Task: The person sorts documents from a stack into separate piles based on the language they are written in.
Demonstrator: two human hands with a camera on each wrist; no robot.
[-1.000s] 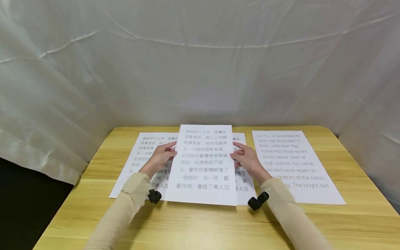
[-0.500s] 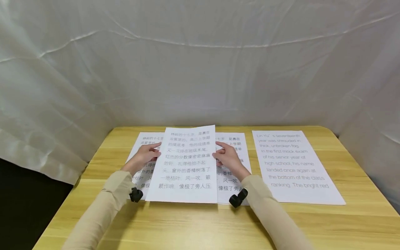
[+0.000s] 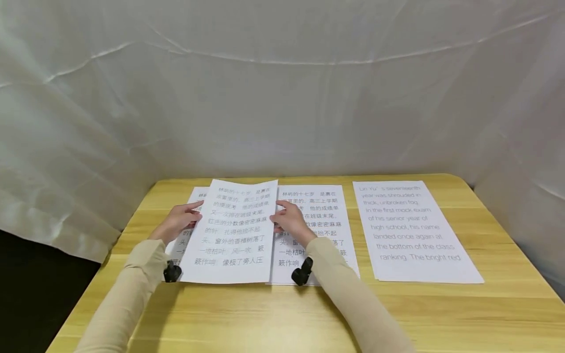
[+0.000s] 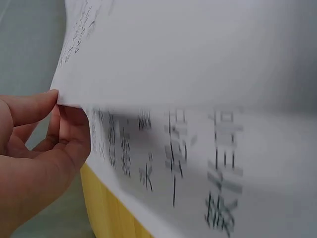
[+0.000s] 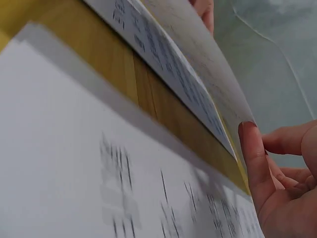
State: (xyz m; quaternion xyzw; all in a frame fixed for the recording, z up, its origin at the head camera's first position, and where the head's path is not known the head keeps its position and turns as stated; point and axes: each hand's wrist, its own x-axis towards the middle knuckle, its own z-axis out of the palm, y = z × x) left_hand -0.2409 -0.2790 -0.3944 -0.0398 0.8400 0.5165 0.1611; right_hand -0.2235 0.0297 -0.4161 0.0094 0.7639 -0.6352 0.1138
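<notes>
A sheet of paper (image 3: 231,235) printed with Chinese characters is held up, slightly bowed, by its two side edges. My left hand (image 3: 174,223) pinches its left edge; the left wrist view shows thumb and finger of the left hand (image 4: 42,144) meeting on the paper's border. On the opposite edge, my right hand (image 3: 291,220) pinches with thumb and fingers, seen close in the right wrist view. Beneath the raised sheet lies a left-hand paper (image 3: 176,250), mostly covered by it. Another Chinese-printed paper (image 3: 326,235) lies right of it, partly behind the right hand.
Farther right, English-printed paper (image 3: 415,235) lies flat, its lower left corner showing more than one layer. The wooden table (image 3: 265,314) carries all the papers. A pale curtain (image 3: 282,98) hangs behind it, and a dark area (image 3: 35,289) is at the left.
Both hands have carried the held sheet leftward, from the middle to over the left paper. More of the Chinese-printed paper in the middle is now uncovered. The camera view has shifted slightly.
</notes>
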